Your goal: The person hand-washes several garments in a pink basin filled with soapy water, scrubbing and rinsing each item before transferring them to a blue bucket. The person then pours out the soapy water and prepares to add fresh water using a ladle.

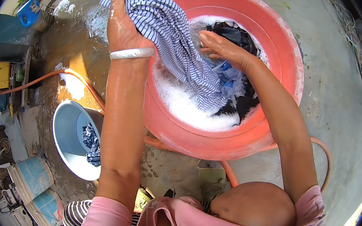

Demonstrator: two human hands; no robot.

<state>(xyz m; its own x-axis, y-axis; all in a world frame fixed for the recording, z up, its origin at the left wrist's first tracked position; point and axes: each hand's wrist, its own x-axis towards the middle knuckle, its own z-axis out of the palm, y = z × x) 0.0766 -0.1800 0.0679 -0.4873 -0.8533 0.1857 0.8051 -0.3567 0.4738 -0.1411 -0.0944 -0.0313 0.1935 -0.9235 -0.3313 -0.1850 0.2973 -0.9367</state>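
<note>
A wet blue-and-white striped cloth (170, 29) hangs from my left hand (122, 30), which holds its upper end raised beyond the tub's left rim. The cloth's lower end trails into a large round red tub (288, 51) of water and white suds (179, 102). Over the tub, my right hand (222, 48) has its fingers stretched out and appears to grip nothing. It is close to the striped cloth and above dark wet clothes (236, 33). Something blue shows in the water below it. The fingers of my left hand are partly hidden by the cloth.
A pale blue basin (66, 144) with dark patterned cloth (91, 145) stands left of the tub. An orange hose (83, 81) runs across the wet floor and beneath the tub. Buckets (34, 174) stand at the lower left, and a blue container (29, 13) at the upper left.
</note>
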